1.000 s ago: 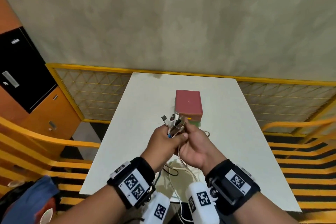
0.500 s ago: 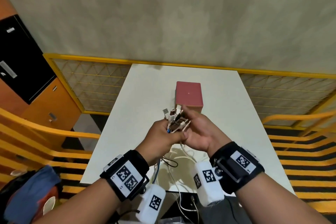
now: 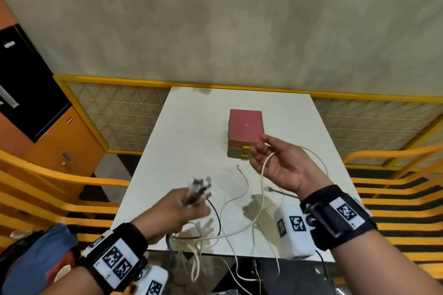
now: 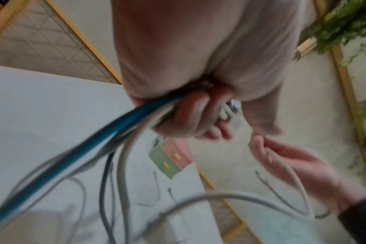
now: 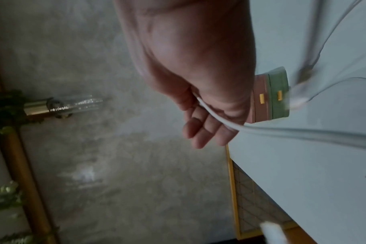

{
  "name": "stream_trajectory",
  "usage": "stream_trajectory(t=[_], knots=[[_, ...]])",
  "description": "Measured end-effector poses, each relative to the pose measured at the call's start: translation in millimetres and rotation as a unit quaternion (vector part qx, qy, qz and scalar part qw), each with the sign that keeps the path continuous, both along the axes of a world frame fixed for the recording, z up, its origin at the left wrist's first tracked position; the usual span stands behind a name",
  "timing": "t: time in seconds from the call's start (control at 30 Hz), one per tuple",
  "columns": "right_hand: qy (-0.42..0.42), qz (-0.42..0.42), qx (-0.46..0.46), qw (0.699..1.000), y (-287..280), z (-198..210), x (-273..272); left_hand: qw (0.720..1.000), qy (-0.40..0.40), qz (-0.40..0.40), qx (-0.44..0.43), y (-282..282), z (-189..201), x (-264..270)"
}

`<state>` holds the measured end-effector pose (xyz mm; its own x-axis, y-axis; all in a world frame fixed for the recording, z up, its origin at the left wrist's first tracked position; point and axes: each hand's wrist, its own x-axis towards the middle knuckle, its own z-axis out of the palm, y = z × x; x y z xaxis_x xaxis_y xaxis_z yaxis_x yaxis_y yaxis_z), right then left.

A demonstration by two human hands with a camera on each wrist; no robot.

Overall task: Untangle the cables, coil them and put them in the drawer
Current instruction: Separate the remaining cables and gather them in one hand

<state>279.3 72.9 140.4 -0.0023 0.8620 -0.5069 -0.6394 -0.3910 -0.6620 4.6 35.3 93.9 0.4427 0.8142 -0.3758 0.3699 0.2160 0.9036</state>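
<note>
A white table (image 3: pixel 191 139) carries a small drawer unit (image 3: pixel 245 127) with a red top and yellow handles; both of its drawers are closed. My left hand (image 3: pixel 191 203) grips a bundle of cable plugs (image 3: pixel 200 187) over the table's near left. From that fist (image 4: pixel 190 115) a blue cable (image 4: pixel 115 127) and white ones trail down. My right hand (image 3: pixel 268 158) is raised just in front of the drawer unit and pinches a single white cable (image 3: pixel 265 165), which crosses the fingers (image 5: pixel 211 112). Loose white and black cable loops (image 3: pixel 230 230) lie between the hands.
Some cables hang over the table's near edge (image 3: pixel 239 254). A yellow mesh fence (image 3: pixel 124 115) runs behind the table and yellow bars (image 3: pixel 395 199) flank it. An orange cabinet (image 3: pixel 60 141) stands at left and a blue bag (image 3: pixel 36 254) lies at lower left.
The hands, close together a second ago, have pulled apart. The left went down and left with the plug bundle. The right went right, drawing one white cable out.
</note>
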Motion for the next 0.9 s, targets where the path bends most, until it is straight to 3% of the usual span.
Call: stream_trajectory(t=[0.07,0.13,0.27,0.47,0.9], knots=[[-0.026,0.024,0.004,0.999,-6.5,-6.1,-14.3,0.988,-0.081,0.128,-0.002,10.1,8.8,13.2],[-0.046,0.057,-0.005,0.997,-13.7,-14.1,-30.5,0.978,-0.126,0.162,0.029,15.2,20.8,32.0],[-0.058,0.122,-0.016,0.991,-21.6,-24.6,-59.4,0.981,-0.149,0.106,0.07,8.2,33.9,73.7],[-0.023,0.163,-0.041,0.985,-23.4,-16.8,-60.3,0.982,-0.139,0.119,0.046,6.1,26.8,84.7],[0.057,-0.083,-0.044,0.994,-7.6,6.2,26.9,0.998,0.025,0.032,-0.045,4.0,-5.8,-2.5]])
